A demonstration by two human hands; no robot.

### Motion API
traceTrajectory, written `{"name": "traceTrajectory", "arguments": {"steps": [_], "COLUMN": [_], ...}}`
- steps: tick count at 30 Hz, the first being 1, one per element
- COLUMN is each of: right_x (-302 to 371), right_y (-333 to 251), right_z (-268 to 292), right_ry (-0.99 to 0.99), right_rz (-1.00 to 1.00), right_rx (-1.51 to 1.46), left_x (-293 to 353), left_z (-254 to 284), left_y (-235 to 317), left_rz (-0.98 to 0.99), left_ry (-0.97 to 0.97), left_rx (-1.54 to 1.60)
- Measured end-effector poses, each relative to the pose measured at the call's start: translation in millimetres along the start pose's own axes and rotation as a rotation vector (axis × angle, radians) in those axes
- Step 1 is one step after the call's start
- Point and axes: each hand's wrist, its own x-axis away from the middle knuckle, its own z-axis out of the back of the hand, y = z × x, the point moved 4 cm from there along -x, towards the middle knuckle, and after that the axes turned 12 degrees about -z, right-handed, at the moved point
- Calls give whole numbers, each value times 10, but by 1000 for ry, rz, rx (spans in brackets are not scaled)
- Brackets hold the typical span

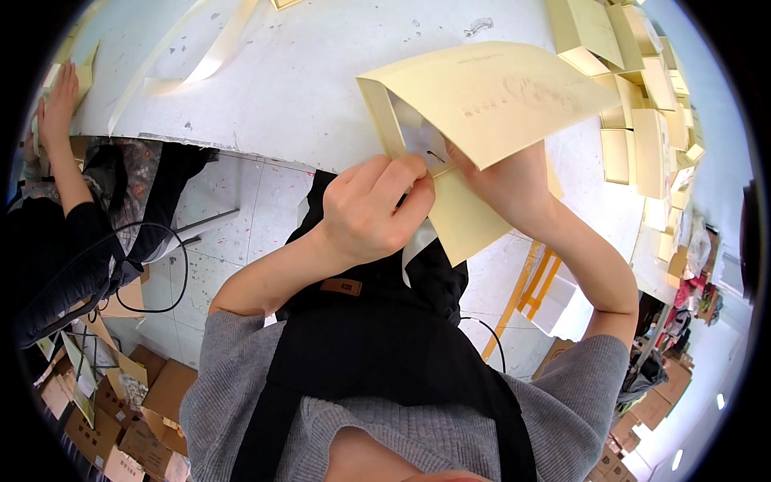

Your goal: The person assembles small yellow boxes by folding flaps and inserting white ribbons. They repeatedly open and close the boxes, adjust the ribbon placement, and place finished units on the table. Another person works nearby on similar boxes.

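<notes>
1. Nearest me are my grey sleeves and black apron (377, 353); both forearms rise from them toward the table edge.
2. My left hand (373, 210) is curled shut, thumb and fingertips pinching a thin cream ribbon (444, 169) just to its right.
3. The ribbon runs left to right into the cream paper bag (482, 112), which lies just beyond my left knuckles, mouth toward me.
4. My right hand (514, 189) is under the bag's flap; it seems to hold the bag, but I cannot tell how its fingers sit.
5. The white table (321, 72) edge passes just beyond my hands; open surface lies far left.
6. Finished bags (642, 96) crowd the far right.
7. Another person's hand (58, 104) rests at the far left edge.
</notes>
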Motion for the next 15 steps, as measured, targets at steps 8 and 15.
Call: {"name": "traceTrajectory", "arguments": {"steps": [8, 15], "right_x": [-121, -390], "right_y": [-24, 166], "right_z": [-128, -249], "right_ry": [-291, -637], "right_rz": [-133, -465], "right_rx": [105, 79], "left_x": [120, 181], "left_z": [-16, -173], "left_y": [-111, -64], "left_rz": [198, 262], "left_ry": [242, 158], "left_rx": [83, -64]}}
